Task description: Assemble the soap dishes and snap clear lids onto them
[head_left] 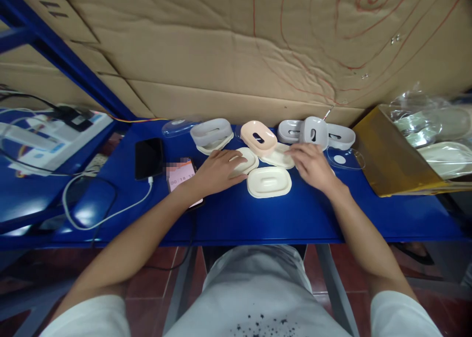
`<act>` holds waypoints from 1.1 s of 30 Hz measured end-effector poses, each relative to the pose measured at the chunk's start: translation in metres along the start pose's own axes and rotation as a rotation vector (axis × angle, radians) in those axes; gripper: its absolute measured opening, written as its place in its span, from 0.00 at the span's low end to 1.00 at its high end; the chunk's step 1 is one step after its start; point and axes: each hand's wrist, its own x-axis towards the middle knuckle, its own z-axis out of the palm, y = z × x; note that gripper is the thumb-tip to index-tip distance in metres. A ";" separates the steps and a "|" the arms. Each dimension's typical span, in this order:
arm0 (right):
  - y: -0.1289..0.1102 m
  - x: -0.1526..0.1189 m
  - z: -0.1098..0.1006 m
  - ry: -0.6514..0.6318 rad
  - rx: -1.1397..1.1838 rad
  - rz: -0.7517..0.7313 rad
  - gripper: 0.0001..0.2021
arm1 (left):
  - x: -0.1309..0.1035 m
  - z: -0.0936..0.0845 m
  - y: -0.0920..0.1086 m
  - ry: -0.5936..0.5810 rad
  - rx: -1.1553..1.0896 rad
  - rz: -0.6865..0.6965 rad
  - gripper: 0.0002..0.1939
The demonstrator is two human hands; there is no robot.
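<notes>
My left hand (219, 172) curls over the left side of a cream oval lid-like piece (251, 159), with the thumb at its front edge. My right hand (311, 166) has its fingers apart and bent, the tips at the right edge of another cream piece (279, 158). That piece lies partly beneath a peach oval shell with a slot (254, 130). In front, between my hands, sits a cream rounded piece with a raised middle (269, 182). A grey oval shell (212, 130) rests on a cream piece behind my left hand. Several grey shells (315, 130) stand behind my right hand.
A cardboard box (383, 155) with plastic-wrapped pieces stands at the right. Clear plastic covers (346, 158) lie near the shells. To the left are a black phone on a cable (149, 158), a lit phone (182, 177) and a power strip (44, 140). Cardboard (206, 57) walls the back.
</notes>
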 end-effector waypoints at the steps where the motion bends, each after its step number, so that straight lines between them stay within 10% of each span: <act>1: -0.007 0.000 0.004 -0.044 0.059 -0.058 0.21 | 0.000 -0.002 0.000 0.000 0.004 0.001 0.20; 17: -0.009 0.005 0.029 -0.118 0.196 -0.002 0.19 | -0.007 -0.003 0.021 -0.142 -0.233 0.267 0.21; 22: -0.031 0.040 0.038 0.055 0.029 -0.039 0.26 | -0.004 -0.003 0.017 -0.136 -0.191 0.263 0.22; 27: -0.031 0.075 0.045 -0.036 0.021 -0.021 0.21 | -0.005 -0.010 0.013 -0.204 -0.139 0.215 0.18; 33: 0.007 0.030 0.013 -0.032 0.154 -0.053 0.21 | -0.013 -0.023 -0.007 -0.265 -0.183 0.068 0.16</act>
